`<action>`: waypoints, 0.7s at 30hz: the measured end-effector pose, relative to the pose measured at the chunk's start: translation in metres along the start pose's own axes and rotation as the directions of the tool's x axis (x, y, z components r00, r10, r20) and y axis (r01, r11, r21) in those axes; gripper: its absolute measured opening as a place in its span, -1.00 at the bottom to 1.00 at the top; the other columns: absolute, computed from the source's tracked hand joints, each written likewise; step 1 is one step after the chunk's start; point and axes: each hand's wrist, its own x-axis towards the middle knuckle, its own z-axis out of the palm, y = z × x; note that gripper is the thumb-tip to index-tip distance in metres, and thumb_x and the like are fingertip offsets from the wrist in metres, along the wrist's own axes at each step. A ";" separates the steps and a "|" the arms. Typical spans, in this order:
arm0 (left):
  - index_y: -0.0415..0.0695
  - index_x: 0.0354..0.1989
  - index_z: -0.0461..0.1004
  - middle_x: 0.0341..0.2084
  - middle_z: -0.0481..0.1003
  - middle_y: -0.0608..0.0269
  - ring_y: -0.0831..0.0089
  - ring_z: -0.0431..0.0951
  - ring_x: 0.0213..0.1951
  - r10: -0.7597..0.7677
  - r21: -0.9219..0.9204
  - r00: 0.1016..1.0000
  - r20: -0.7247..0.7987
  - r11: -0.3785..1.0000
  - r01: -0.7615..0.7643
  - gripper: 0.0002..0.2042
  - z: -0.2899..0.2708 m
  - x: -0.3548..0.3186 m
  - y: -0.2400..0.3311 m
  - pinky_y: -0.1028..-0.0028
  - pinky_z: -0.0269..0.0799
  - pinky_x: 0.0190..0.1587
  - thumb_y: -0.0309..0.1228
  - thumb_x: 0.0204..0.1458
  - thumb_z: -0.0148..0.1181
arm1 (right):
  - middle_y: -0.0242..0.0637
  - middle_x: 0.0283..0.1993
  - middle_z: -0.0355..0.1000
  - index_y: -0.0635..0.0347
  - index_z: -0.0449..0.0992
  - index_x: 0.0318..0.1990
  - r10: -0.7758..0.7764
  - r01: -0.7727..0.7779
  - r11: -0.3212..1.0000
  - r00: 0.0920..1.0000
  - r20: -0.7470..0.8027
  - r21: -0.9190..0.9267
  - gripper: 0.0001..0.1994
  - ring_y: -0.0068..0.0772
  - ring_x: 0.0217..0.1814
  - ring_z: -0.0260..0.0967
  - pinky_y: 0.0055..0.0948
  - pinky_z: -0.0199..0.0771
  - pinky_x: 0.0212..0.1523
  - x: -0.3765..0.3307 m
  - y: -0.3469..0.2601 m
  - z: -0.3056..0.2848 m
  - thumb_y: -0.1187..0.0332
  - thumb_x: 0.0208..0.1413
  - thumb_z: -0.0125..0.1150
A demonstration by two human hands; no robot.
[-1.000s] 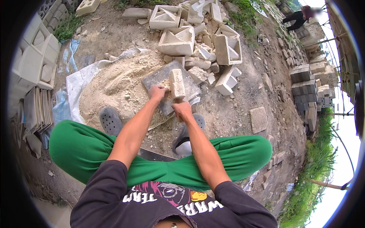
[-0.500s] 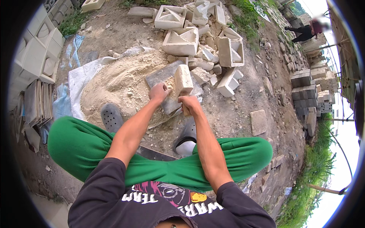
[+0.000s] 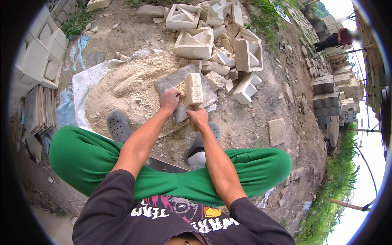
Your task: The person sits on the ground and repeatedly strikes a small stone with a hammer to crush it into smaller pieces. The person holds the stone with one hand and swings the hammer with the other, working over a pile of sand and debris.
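My right hand grips the short handle of a pale, dust-coated mallet with a thick block-shaped head. The head is raised over a flat grey slab that lies on the ground before me. My left hand is at the slab's near left part, its fingers curled in beside some pale crumbs. Whether a piece sits inside those fingers is hidden. Left of the slab, a heap of sandy crushed material is spread on a white sheet.
Broken cream-coloured blocks are piled beyond the slab. Pale moulded blocks and thin boards stand at left. A flat stone lies to the right, with stacked grey blocks farther off. Another person is at far right.
The mallet and my right hand have shifted slightly left and toward me. My left hand stays by the slab. The distant person has moved a little to the right.
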 end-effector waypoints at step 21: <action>-0.09 -0.31 0.58 -0.28 0.59 0.13 0.10 0.58 -0.19 0.034 -0.055 0.998 0.054 0.998 -0.031 -0.83 0.007 0.002 -0.018 0.18 0.50 -0.09 -0.31 -0.02 0.31 | -0.22 -0.52 0.51 0.34 0.58 -0.28 0.062 -0.077 0.980 0.994 0.089 0.184 -0.73 -0.36 -0.63 0.47 -0.36 0.49 -0.59 -0.016 -0.008 0.004 0.30 -0.06 0.38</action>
